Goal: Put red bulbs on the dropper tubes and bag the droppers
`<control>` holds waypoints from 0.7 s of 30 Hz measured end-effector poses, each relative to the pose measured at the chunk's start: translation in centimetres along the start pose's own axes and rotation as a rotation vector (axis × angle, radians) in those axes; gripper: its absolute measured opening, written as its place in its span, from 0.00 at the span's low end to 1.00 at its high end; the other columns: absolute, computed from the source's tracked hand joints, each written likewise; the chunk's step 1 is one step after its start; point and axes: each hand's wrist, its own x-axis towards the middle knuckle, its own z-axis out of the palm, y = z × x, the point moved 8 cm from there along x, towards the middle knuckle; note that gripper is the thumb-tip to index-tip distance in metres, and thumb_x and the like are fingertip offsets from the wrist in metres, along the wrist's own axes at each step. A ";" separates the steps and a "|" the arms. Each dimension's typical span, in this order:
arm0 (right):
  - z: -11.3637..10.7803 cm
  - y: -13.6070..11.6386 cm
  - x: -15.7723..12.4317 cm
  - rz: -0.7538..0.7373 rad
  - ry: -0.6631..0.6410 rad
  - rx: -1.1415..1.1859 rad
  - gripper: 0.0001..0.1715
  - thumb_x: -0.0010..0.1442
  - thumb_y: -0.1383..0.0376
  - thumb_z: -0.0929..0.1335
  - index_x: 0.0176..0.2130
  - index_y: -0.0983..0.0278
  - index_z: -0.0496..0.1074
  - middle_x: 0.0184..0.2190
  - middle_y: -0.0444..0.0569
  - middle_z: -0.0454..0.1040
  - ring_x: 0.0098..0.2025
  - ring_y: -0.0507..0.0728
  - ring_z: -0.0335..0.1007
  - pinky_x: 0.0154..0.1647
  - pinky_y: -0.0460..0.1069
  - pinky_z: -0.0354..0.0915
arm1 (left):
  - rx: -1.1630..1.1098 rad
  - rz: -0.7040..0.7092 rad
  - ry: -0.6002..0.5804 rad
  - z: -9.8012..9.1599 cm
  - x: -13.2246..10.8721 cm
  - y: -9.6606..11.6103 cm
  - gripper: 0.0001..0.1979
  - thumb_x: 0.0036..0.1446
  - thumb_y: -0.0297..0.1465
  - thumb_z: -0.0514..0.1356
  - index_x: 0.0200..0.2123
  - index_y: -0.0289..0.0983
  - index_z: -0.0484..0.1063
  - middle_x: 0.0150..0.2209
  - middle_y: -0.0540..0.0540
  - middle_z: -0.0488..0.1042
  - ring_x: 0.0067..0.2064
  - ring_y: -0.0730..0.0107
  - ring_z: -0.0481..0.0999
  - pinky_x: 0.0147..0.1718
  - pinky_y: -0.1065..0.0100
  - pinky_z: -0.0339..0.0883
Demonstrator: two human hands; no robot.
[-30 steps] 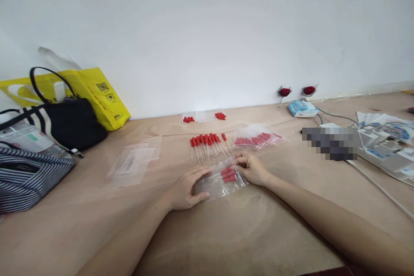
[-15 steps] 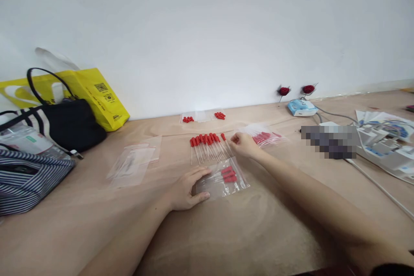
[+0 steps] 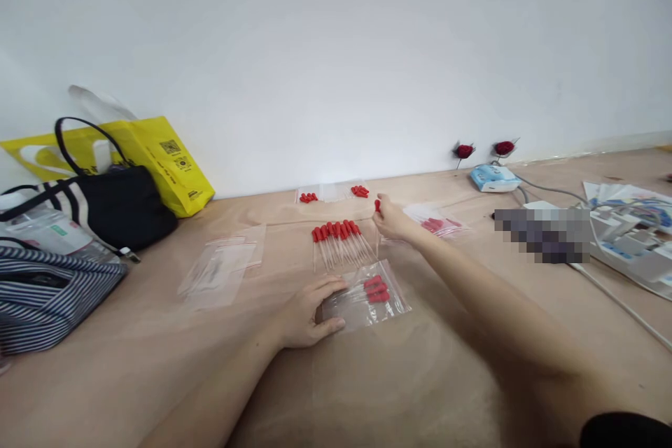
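Note:
My right hand (image 3: 393, 219) is raised at the right of a row of glass droppers (image 3: 336, 241) and pinches one dropper (image 3: 377, 206) by its red rubber bulb, the thin glass tube hanging down. Several droppers lie side by side in that row, bulbs pointing away from me. Closer to me is a clear zip bag (image 3: 346, 304) with a few red-bulbed droppers inside. On its left edge rests my left hand (image 3: 309, 311), thumb and fingers spread apart. Just beyond my right forearm sits another zip bag (image 3: 435, 218) containing red-bulbed droppers, partly hidden by the arm.
Flat clear zip bags (image 3: 223, 269) lie left of the row. Near the wall, another bag (image 3: 333, 192) has small red bulbs at both ends. Bags, including a yellow one (image 3: 178, 168), crowd the left; a tissue pack (image 3: 493, 178), cables and a power strip (image 3: 624, 241) stand right.
My right hand has lifted one dropper from the right end of the row and moved it away from me. My left hand stays on the bag; the view has shifted slightly.

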 end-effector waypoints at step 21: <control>1.5 7.9 -9.8 0.214 0.305 1.112 0.23 0.47 0.57 0.67 0.41 0.60 0.55 0.23 0.37 0.62 0.23 0.50 0.66 0.24 0.48 0.66 | -0.097 -0.004 0.026 -0.2 0.0 0.0 0.09 0.50 0.32 0.58 0.27 0.38 0.57 0.52 0.41 0.64 0.54 0.60 0.62 0.47 0.61 0.58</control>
